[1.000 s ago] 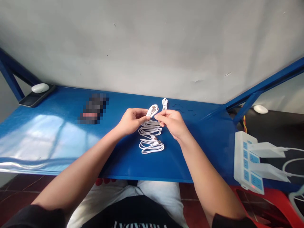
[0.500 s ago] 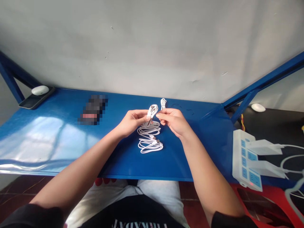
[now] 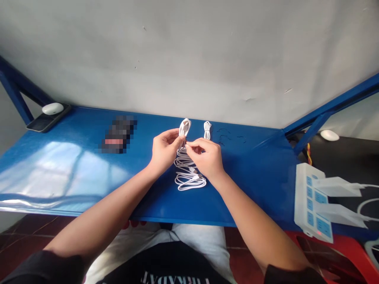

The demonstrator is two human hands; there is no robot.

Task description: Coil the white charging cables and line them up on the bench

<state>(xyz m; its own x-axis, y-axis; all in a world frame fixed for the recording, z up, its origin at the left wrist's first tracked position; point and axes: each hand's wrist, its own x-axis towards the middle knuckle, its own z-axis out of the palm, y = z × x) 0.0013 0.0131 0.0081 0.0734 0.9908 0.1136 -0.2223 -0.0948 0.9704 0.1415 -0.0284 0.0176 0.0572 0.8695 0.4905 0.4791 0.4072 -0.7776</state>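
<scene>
A coiled white cable (image 3: pixel 184 127) stands up between the thumb and fingers of my left hand (image 3: pixel 165 150), which is closed around its lower part. My right hand (image 3: pixel 207 157) pinches at the bottom of this coil; something thin and dark shows at the fingertips, too small to name. Below both hands, loosely looped white cables (image 3: pixel 189 184) with plugs lie on the blue table (image 3: pixel 160 203), partly hidden by my right hand. Just behind that hand lies a white cable bundle (image 3: pixel 207 130) with a dark band around its middle.
Several thin dark strips (image 3: pixel 226 136) are scattered at the back right. A blurred dark object (image 3: pixel 118 134) lies to the left. In the far left corner a white rounded object (image 3: pixel 52 109) rests on a dark phone-like slab (image 3: pixel 44 123). A power strip (image 3: pixel 304 205) with plugged-in adapters is at right.
The held coil has tipped more upright and risen slightly. My right hand has moved down and left, from beside the coil to its lower end. The view has shifted a little.
</scene>
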